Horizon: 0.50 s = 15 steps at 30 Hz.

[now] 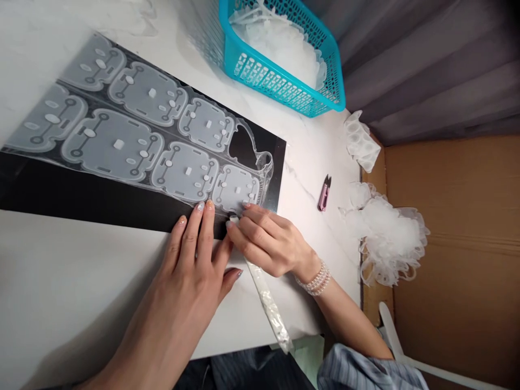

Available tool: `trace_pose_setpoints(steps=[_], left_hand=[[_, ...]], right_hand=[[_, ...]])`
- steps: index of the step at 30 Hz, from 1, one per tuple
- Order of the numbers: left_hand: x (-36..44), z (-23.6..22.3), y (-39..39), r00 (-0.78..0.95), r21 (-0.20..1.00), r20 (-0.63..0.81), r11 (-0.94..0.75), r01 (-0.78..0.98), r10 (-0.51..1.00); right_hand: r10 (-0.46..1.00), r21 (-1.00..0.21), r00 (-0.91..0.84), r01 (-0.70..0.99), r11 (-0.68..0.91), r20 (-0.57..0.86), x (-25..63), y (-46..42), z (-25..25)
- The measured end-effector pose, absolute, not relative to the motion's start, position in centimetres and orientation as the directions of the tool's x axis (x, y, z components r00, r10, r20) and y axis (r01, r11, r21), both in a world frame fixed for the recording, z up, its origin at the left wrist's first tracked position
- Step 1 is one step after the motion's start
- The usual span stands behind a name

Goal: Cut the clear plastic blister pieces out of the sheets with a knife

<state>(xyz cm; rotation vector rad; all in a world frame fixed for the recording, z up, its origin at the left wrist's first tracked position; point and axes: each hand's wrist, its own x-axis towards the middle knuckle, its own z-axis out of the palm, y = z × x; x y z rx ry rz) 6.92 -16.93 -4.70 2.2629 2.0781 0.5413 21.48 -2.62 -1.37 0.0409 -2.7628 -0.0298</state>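
A sheet of translucent silicone pieces (118, 144), rounded with slots and small raised tabs, lies on a black board (101, 196). My left hand (190, 271) rests with fingers stretched, its fingertips on the sheet's near edge and the board. Beside it, my right hand (270, 238) is closed at the sheet's near right corner. A long, flat strip-like tool with a pearly white wrapped handle (268, 306) runs out from under that hand. Its pale tip shows by the thumb and index finger. At the sheet's right end, clear scrap film (265, 162) hangs loose around a gap.
A turquoise basket (280, 89) holding translucent pieces stands at the back. Pink thread snips (324, 193) lie on the white table (300, 157) to the right. Translucent scraps (385, 233) are heaped at the right edge, beside a cardboard box (450, 244).
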Motion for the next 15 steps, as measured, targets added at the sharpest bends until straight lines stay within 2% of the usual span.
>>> trace_pose_setpoints(steps=[6,9,12,15], left_hand=[[6.9,-5.0,-17.0,0.055,0.241,0.238,-0.114,0.964,0.970],[7.1,-4.8,-17.1,-0.008,0.308,0.190,-0.052,0.950,0.982],[7.2,-4.7,-17.1,-0.011,0.320,0.192,-0.052,0.946,0.981],[7.2,-4.7,-17.1,0.002,0.312,0.212,-0.070,0.948,0.977]], right_hand=[[0.094,-0.103,-0.964,0.070,0.992,0.247,21.4,-2.7,-1.6],[0.094,-0.066,-0.975,0.082,0.994,0.199,21.2,-3.1,-1.5],[0.060,-0.011,-0.981,0.059,0.998,0.184,20.9,-3.2,-1.0],[0.059,-0.045,-0.981,0.051,0.998,0.184,20.9,-2.5,-0.3]])
